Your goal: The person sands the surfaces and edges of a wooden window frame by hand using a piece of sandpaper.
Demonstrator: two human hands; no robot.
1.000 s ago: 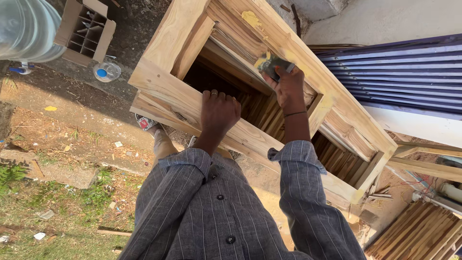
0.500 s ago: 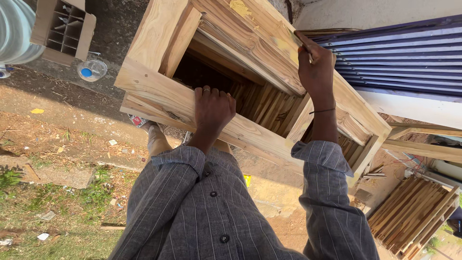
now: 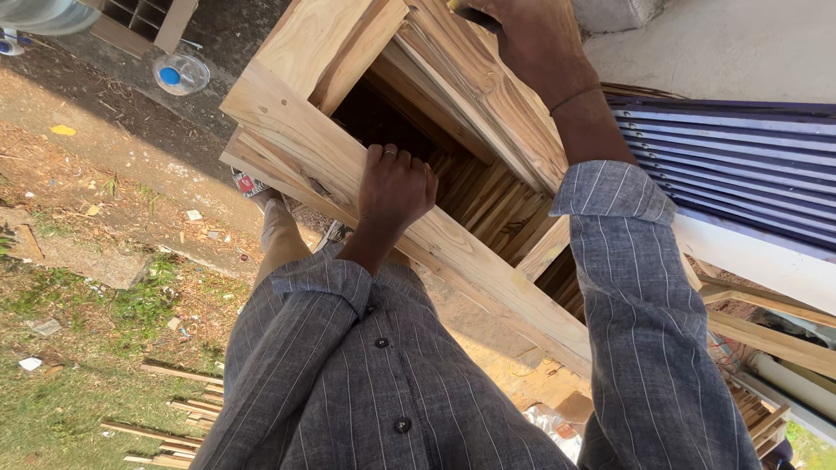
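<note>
A pale wooden frame (image 3: 296,130) stands in front of me, tilted, with a dark opening in its middle. My left hand (image 3: 396,187) curls over the near rail, fingers hooked into the opening. My right hand (image 3: 522,43) is stretched out to the far rail at the top edge of the view. It presses a small dark pad with a yellow edge (image 3: 470,12) against the wood. Most of the pad is cut off by the frame edge. Both arms wear grey striped sleeves.
Stacked wood slats (image 3: 488,196) lie under the frame. Blue-purple corrugated sheets (image 3: 740,165) lie at the right. A clear plastic container with a blue lid (image 3: 180,74) rests on the dirt. Thin wood strips (image 3: 174,409) lie on the grass at the lower left.
My right hand has slid along the far rail toward the upper right, carrying the pad. My left hand has kept its hold on the near rail. The view has come closer.
</note>
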